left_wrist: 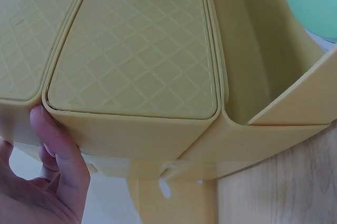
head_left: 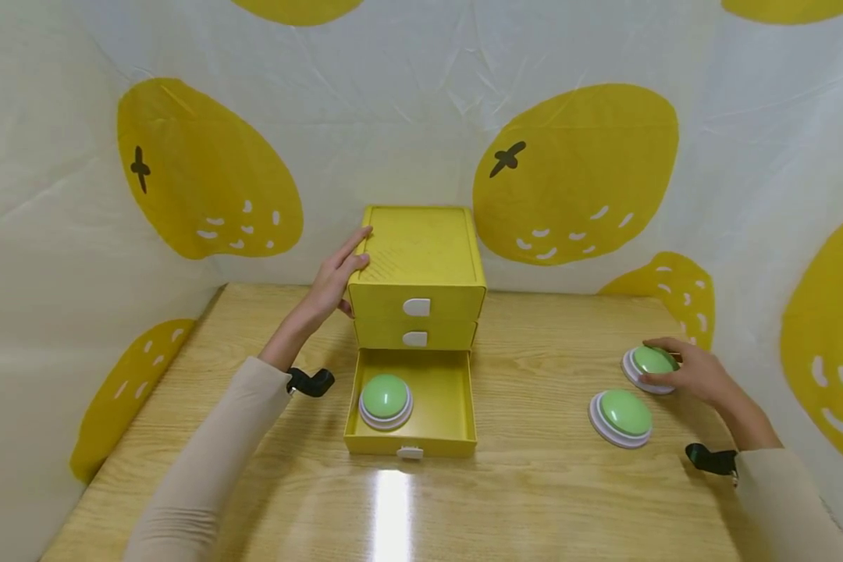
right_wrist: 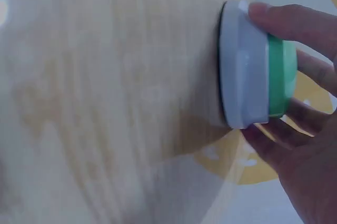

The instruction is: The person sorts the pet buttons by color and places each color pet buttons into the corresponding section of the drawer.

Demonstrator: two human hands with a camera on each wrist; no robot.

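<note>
A yellow three-drawer cabinet stands mid-table. Its bottom drawer is pulled out, and one green dome button lies inside at the left. My left hand rests on the cabinet's top left edge with the fingers laid straight. In the left wrist view the thumb touches the cabinet's side. At the far right my right hand grips a second green button by its white rim, fingers curled round it. A third green button lies loose beside it.
The wooden table is walled in by a white cloth with yellow lemon prints at the back and on both sides. The two upper drawers are closed. Black wrist straps sit on both forearms.
</note>
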